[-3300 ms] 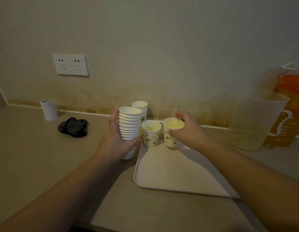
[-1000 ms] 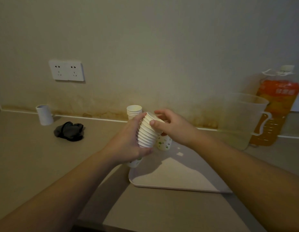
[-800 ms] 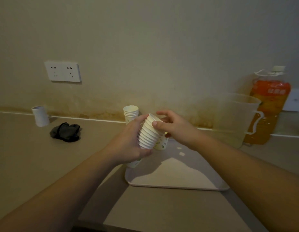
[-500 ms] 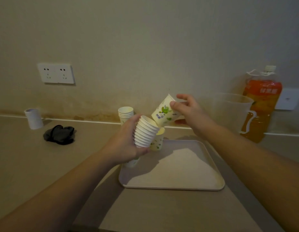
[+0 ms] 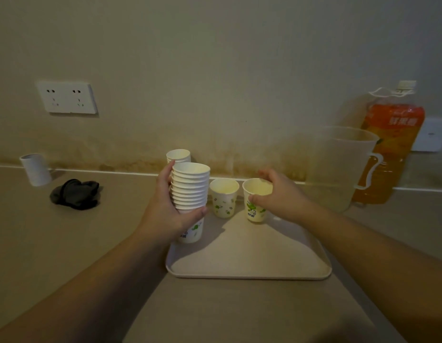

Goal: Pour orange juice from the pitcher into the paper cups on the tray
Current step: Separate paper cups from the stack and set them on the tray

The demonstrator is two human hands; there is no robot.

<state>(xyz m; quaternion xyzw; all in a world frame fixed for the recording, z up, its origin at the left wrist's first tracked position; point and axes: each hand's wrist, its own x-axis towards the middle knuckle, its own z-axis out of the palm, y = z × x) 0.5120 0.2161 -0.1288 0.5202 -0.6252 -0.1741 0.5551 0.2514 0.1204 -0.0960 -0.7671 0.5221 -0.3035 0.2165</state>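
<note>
My left hand (image 5: 165, 211) grips a tall stack of white paper cups (image 5: 190, 191), held upright over the left rear corner of the beige tray (image 5: 249, 273). Two single cups with green print stand side by side at the back of the tray. My right hand (image 5: 277, 194) holds the right cup (image 5: 256, 206) by its rim and side; the left cup (image 5: 223, 201) stands free. The clear plastic pitcher (image 5: 338, 167) stands to the right of the tray, with only a thin layer of liquid visible at its bottom.
An orange juice bottle (image 5: 388, 149) stands behind the pitcher against the wall. A second short stack of cups (image 5: 178, 155) sits behind my left hand. On the counter at the left lie a black cloth (image 5: 76, 194) and a white tube (image 5: 35, 169).
My right hand pulled one cup off the tilted stack, lifted it, then brought it down onto the tray beside the first cup. My left hand turned the stack back upright.
</note>
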